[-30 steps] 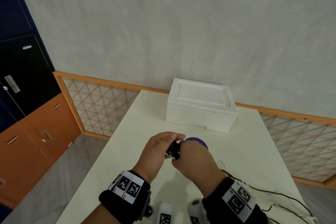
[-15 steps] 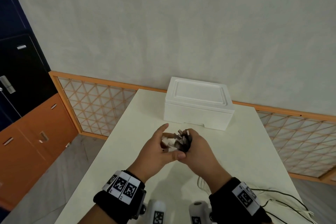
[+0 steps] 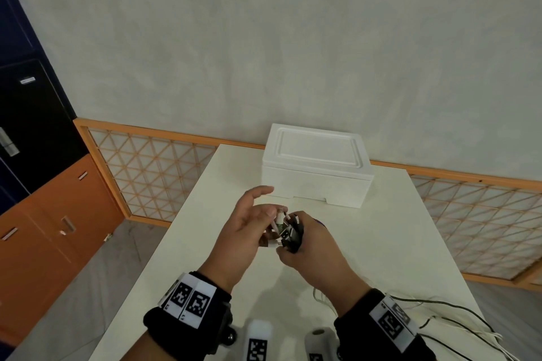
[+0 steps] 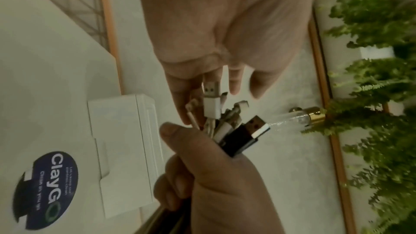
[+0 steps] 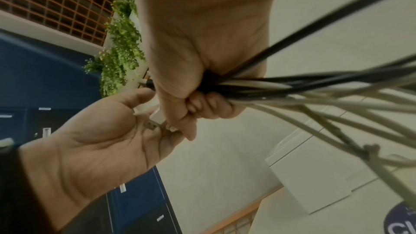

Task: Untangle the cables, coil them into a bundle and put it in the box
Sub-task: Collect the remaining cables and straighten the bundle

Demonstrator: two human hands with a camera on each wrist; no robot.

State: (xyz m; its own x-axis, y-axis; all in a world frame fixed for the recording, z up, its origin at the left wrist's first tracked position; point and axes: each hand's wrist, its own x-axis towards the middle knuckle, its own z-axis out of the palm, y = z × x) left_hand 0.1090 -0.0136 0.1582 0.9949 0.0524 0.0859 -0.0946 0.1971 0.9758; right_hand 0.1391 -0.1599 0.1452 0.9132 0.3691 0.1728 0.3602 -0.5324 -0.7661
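My right hand (image 3: 297,248) grips a bunch of black and white cables (image 5: 315,92) in a fist just below their plugs. The plug ends (image 3: 286,231) fan out above the fist, among them a white USB plug (image 4: 211,99) and a black USB plug (image 4: 247,131). My left hand (image 3: 262,205) is spread beside them, its straight fingers (image 4: 186,95) touching the plug tips. The cables' loose lengths (image 3: 440,313) trail over the table at the lower right. The white foam box (image 3: 316,167) stands shut, just beyond the hands.
The white table (image 3: 205,243) has its left edge beside my left arm. A round dark sticker (image 4: 49,189) lies on it under my right hand. An orange lattice rail (image 3: 152,173) runs behind the table, with orange cabinets (image 3: 58,228) to the left.
The left hand, which was closed over the plugs, has spread its fingers and drawn slightly left. The plug ends now show above the right fist.
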